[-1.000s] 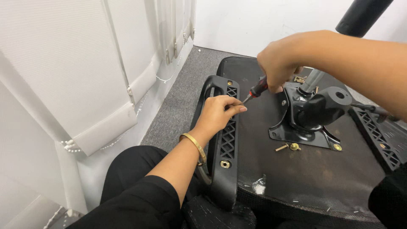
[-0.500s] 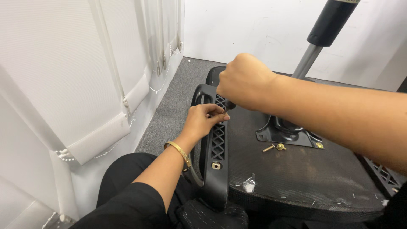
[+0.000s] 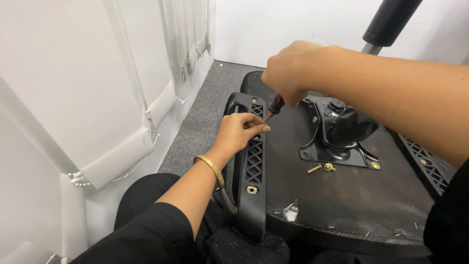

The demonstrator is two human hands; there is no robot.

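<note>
The right hand (image 3: pixel 292 71) is clenched around the red-and-black handle of a screwdriver (image 3: pixel 274 105), and the fist hides most of that handle; only its lower end and a bit of the shaft show below the knuckles. The tip goes down behind the fingertips of the left hand (image 3: pixel 239 132), so I cannot see where it meets the black armrest bracket (image 3: pixel 251 166). The left hand pinches something small at that spot on the bracket's upper lattice part, too covered to make out. A gold bangle (image 3: pixel 211 170) sits on the left wrist.

The bracket lies along the left edge of the upturned chair seat (image 3: pixel 342 200), with a brass-coloured bolt (image 3: pixel 252 189) showing in its lower hole. A second bracket (image 3: pixel 424 161) at the right is cut off by the right forearm. The black gas cylinder (image 3: pixel 391 20) runs out of the top of the view, rising from the black metal mechanism plate (image 3: pixel 337 137). Two loose bolts (image 3: pixel 321 167) lie on the seat just beside the plate, and a small clear plastic bag (image 3: pixel 291 211) lies near the seat's front edge.

Compared with half a second ago, the right hand has shifted rightward and higher, so the screwdriver handle, then hidden entirely under the fist, now shows; the left hand stays at the same place on the bracket
</note>
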